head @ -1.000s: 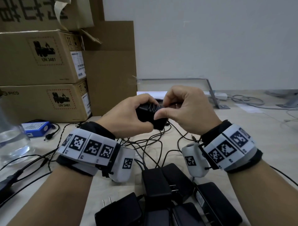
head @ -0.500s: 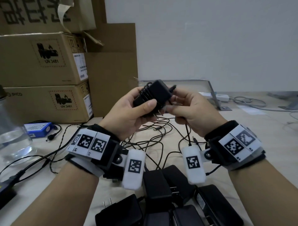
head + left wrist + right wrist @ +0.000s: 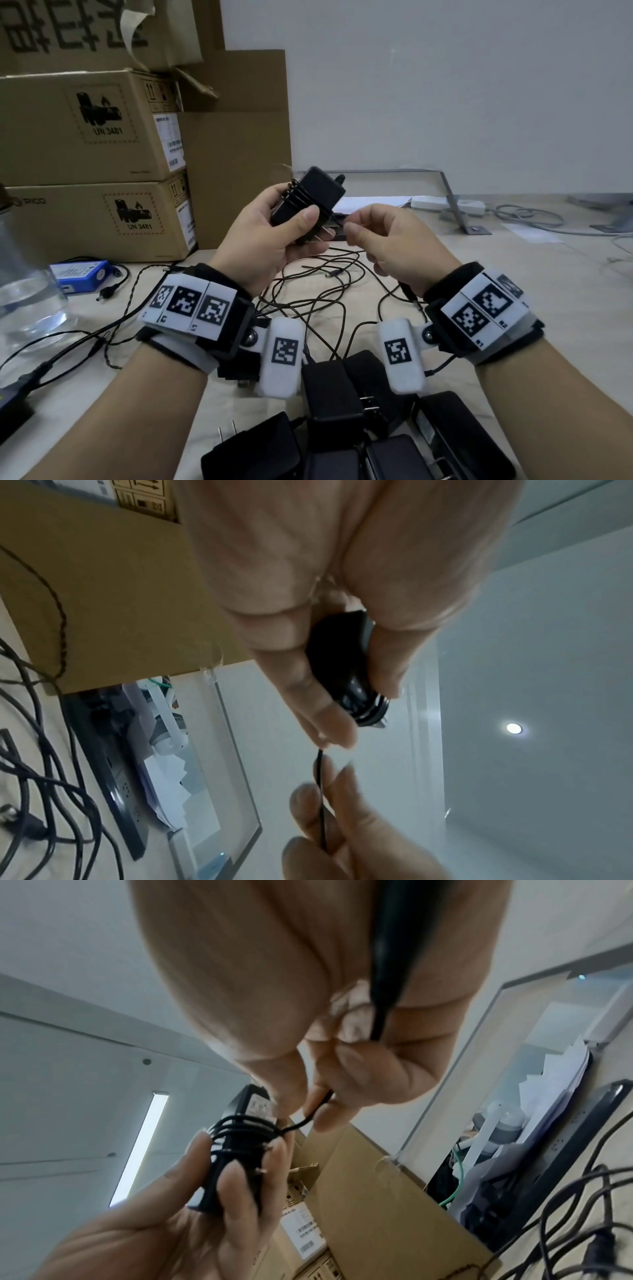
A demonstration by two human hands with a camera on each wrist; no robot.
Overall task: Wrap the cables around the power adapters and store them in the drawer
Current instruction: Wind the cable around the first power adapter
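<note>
My left hand (image 3: 274, 236) grips a black power adapter (image 3: 317, 193) above the table, thumb across its front; several turns of its thin black cable (image 3: 240, 1127) are wound round the body. The metal prongs point down toward my right hand. My right hand (image 3: 387, 250) sits just right of the adapter and pinches the loose end of the cable (image 3: 320, 804) between thumb and fingers; the cable's tail with its plug hangs below the palm (image 3: 383, 961). In the left wrist view the adapter (image 3: 342, 664) shows between thumb and fingers.
Several more black adapters (image 3: 329, 397) lie at the near table edge, their cables (image 3: 308, 291) tangled across the middle. Cardboard boxes (image 3: 85, 137) stack at the left, with a blue battery pack (image 3: 82, 274) and a clear water bottle (image 3: 24, 308). A clear acrylic stand (image 3: 394, 185) is behind.
Both hands rose from the table with the adapter. The left hand tipped it upright, and the right hand drew away to the right, pulling the cable end taut.
</note>
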